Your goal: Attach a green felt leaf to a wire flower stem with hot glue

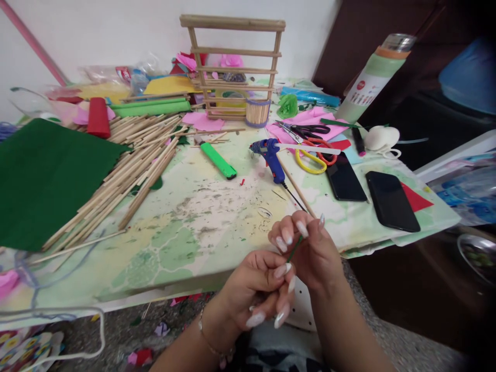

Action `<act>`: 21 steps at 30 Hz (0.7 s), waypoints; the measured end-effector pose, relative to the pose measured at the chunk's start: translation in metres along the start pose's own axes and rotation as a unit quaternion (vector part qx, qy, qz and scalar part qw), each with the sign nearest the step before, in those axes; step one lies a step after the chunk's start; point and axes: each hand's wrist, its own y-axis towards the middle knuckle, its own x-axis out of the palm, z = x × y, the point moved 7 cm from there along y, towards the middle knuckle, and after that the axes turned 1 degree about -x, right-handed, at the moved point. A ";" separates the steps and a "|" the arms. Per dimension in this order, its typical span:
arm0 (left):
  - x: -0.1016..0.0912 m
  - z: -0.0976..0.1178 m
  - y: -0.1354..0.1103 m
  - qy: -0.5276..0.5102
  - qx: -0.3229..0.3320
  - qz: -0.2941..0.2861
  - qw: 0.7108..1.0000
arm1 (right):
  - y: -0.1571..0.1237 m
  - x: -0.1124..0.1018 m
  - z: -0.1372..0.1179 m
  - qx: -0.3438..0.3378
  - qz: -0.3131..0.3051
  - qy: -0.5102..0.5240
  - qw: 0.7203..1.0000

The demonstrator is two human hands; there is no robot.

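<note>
My left hand [256, 289] and my right hand [306, 248] meet just in front of the table's near edge. Both pinch a thin stick wrapped in green [295, 248], which runs up and away between the fingertips toward the table. The left fingers curl round its lower end; the right fingers close on it higher up. A blue glue gun [271, 155] lies on the table beyond the hands, its black cord trailing toward them.
A low table with a map-print cover [186, 227] holds a pile of wooden sticks [127, 170], green felt [42, 181], a green utility knife [217, 160], scissors [310, 150], two phones [391, 199], a wooden rack [234, 67] and a bottle [372, 77].
</note>
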 end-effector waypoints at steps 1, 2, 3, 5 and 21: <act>0.001 -0.001 0.000 -0.011 -0.011 -0.011 1.000 | 0.001 0.001 -0.001 -0.003 -0.005 0.007 1.000; 0.002 -0.003 0.001 -0.019 -0.022 -0.021 0.999 | 0.001 0.003 -0.001 -0.005 -0.011 0.012 1.000; 0.003 -0.006 0.002 -0.023 -0.031 -0.028 0.999 | 0.002 0.005 -0.002 -0.003 -0.019 0.015 1.000; 0.002 -0.009 0.003 -0.017 -0.036 -0.027 0.999 | 0.002 0.010 -0.003 0.012 -0.031 0.025 0.999; -0.011 0.008 -0.005 0.176 0.087 0.165 0.967 | -0.001 -0.013 -0.010 -0.042 0.042 -0.077 0.995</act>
